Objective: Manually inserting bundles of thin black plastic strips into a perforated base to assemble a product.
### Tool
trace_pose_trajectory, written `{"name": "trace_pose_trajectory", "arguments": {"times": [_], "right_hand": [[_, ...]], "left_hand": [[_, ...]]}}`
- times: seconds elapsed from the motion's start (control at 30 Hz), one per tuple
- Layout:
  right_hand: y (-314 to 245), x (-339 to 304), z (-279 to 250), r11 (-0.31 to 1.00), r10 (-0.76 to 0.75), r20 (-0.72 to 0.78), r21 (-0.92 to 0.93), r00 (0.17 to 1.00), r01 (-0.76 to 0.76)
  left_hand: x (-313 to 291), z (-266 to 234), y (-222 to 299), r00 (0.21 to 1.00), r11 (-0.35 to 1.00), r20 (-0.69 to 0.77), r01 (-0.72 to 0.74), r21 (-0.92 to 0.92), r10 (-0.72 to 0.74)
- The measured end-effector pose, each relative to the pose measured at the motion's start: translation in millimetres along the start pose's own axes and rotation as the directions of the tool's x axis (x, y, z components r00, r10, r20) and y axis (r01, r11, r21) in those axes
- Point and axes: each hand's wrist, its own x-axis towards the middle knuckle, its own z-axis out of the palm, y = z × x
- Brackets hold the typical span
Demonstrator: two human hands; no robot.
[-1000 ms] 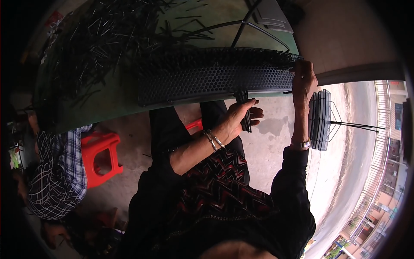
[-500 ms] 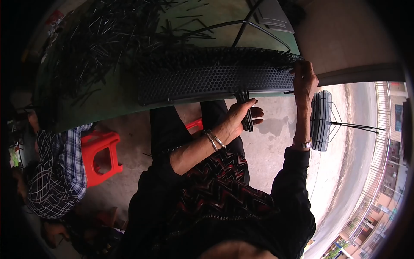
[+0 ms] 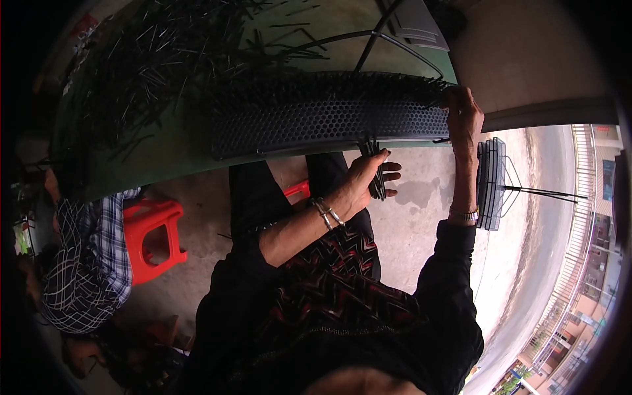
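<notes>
A bundle of thin black sticks (image 3: 377, 179) lies under the thumb of my left hand (image 3: 364, 176), just off the table's near edge. The other fingers of that hand are partly stretched out beneath the bundle. Along the edge runs a long black panel full of honeycomb-like holes (image 3: 316, 120). Many short black sticks (image 3: 329, 85) stand close together in the far rows of its holes. At the panel's right end, my right hand (image 3: 466, 122) is closed with its fingertips against the sticks. Whatever is between those fingertips is hidden.
A large heap of loose black sticks (image 3: 158, 66) covers the left of the green table (image 3: 158, 164). Behind the panel rises a dark metal-rod frame (image 3: 368, 49). A red plastic stool (image 3: 155, 240) and a person in checked clothing (image 3: 92, 263) are at left; a wire rack (image 3: 490, 184) stands right.
My right hand has shifted slightly up and left at the panel's right end. The left hand's fingers have spread a little, with the stick bundle still held.
</notes>
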Motion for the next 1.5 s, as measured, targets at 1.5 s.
{"name": "trace_pose_trajectory", "arguments": {"times": [1.5], "right_hand": [[-43.9,-51.4,1.7,0.97,0.232,0.332,-0.008,0.914,-0.243]], "left_hand": [[-7.0,9.0,10.7,0.978,0.978,0.099,-0.19,0.087,0.182]]}}
